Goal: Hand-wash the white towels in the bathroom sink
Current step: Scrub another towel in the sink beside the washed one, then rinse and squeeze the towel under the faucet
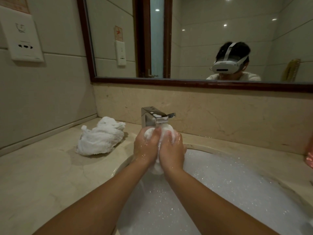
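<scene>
Both hands meet over the back left rim of a foam-filled sink [122, 164], just under the tap [152, 118] spout. The left hand [146, 147] and right hand [173, 150] clench a wet white towel [166, 129] between them. It stands upright, its top at the spout and its tail hanging toward the foam. Open basin lies to the right. A second towel [100, 138] lies crumpled on the counter [42, 175] to the left.

1 wide-angle camera, worn on the person's head, looked forward and down from close above the sink [122, 165]; the mirror [203, 39] ahead reflected the headset [227, 66] on that head.
</scene>
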### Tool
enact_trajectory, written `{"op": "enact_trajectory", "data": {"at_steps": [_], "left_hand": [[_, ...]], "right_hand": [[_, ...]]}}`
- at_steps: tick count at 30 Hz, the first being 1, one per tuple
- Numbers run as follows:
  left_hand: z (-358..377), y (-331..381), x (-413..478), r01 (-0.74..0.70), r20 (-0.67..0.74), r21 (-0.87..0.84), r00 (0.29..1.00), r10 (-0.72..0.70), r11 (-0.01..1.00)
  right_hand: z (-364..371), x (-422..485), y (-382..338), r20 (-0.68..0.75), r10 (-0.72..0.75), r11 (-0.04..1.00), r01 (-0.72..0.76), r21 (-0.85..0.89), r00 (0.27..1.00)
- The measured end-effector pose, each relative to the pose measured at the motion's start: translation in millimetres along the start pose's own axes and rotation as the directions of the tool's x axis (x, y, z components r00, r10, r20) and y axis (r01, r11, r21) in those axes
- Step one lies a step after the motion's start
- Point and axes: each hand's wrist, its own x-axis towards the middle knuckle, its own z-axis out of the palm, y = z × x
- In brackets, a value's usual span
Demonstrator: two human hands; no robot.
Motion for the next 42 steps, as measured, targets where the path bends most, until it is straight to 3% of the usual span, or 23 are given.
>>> {"op": "enact_trajectory", "data": {"at_steps": [10, 16, 23, 28, 32, 37, 42], "left_hand": [[0.2, 0.5, 4.0, 0.046, 0.044, 0.060, 0.998, -0.048, 0.997], [-2.8, 6.2, -3.3, 0.028, 0.015, -0.010, 1.000, -0.028, 1.000], [-13.5, 16.6, -23.6, 0.020, 0.093, 0.055, 0.995, -0.025, 0.998], [-20.1, 31.2, -37.5, 0.074, 0.004, -0.031, 0.997, -0.073, 0.997], [-22.5, 36.7, -43.0, 0.105, -0.086, -0.021, 0.991, -0.107, 0.994], [-43.3, 56.2, -36.6, 0.223, -0.046, 0.059, 0.974, -0.220, 0.973], [-98.1, 83.4, -15.3, 0.288, -0.175, 0.069, 0.946, -0.273, 0.955]], "right_hand": [[3.6, 9.3, 8.3, -0.027, -0.032, 0.999, 0.032, -0.001, 0.999], [6.8, 5.7, 7.0, -0.063, -0.011, 0.998, 0.015, 0.062, 0.998], [-0.7, -8.6, 3.1, -0.071, 0.053, 0.995, -0.047, 0.089, 0.996], [-3.3, -27.0, -21.4, -0.140, 0.102, 0.990, -0.086, 0.115, 0.985], [-7.3, -30.4, -34.9, -0.107, 0.114, 0.993, -0.114, 0.005, 0.988], [10.7, -42.7, -50.0, -0.096, 0.176, 0.984, -0.178, -0.017, 0.980], [58.3, -64.7, -88.5, 0.012, 0.198, 0.980, -0.198, -0.033, 0.980]]}}
